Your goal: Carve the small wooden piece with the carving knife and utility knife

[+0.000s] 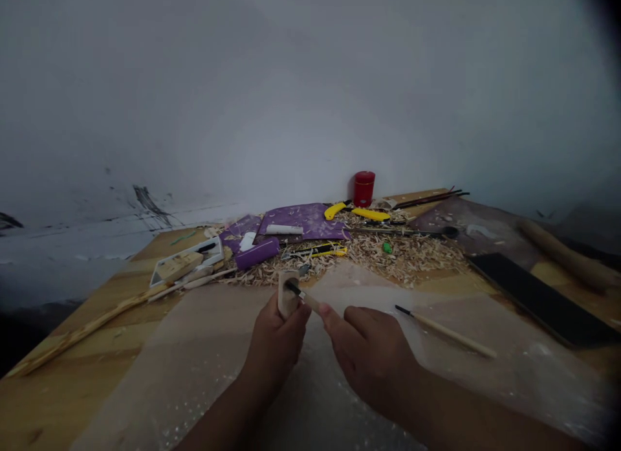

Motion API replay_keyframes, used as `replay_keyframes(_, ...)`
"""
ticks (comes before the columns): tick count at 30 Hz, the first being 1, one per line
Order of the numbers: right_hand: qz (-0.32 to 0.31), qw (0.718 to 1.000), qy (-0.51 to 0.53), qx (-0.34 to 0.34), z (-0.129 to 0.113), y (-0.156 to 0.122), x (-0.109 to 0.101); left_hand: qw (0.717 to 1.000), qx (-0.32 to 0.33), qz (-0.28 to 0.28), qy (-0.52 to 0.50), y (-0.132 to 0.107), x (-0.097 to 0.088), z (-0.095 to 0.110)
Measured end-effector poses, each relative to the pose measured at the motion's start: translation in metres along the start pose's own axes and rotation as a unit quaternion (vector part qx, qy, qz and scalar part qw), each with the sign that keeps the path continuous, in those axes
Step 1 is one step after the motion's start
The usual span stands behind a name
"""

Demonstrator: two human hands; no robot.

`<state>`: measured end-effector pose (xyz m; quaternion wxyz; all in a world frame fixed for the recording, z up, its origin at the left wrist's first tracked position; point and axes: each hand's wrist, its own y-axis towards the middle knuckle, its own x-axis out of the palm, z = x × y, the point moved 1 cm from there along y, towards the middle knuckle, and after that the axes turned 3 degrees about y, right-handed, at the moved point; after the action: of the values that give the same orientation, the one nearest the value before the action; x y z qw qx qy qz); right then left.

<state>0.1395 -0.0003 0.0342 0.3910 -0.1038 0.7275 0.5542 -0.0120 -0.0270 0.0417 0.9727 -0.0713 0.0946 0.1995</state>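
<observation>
My left hand (280,334) is wrapped round a small pale wooden block (287,302), its upper end hollowed out and standing above the fingers. In my right hand (371,344) is a carving chisel (313,302) with a light wooden handle and a dark metal tip. That tip rests at the hollow of the block, and the index finger lies along the handle. Both hands are closed, over a translucent plastic sheet (208,354). To the right lies a second carving chisel (446,331) with a pale handle and dark tip.
Wood shavings (402,260) are heaped behind my hands. Among them lie a yellow utility knife (334,249), yellow-handled tools (371,214) and a purple roll (257,253). A red canister (363,189) stands by the wall. A dark flat board (538,299) lies right, a long stick (97,328) left.
</observation>
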Motion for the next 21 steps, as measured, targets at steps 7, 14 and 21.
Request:
replay_keyframes(7, 0.006, 0.993, 0.107, 0.054, 0.014, 0.003, -0.007, 0.998, -0.018, -0.025, -0.05, 0.005, -0.003, -0.001)
replay_keyframes(14, -0.014, 0.985, 0.164, 0.049, 0.023, 0.005, -0.017, 0.99, 0.055, -0.011, 0.129, 0.013, -0.015, -0.008)
replay_keyframes(21, -0.038, 0.984, 0.16, 0.063, 0.021, 0.007, -0.019, 0.958, 0.129, 0.046, 0.252, 0.009, -0.014, 0.0)
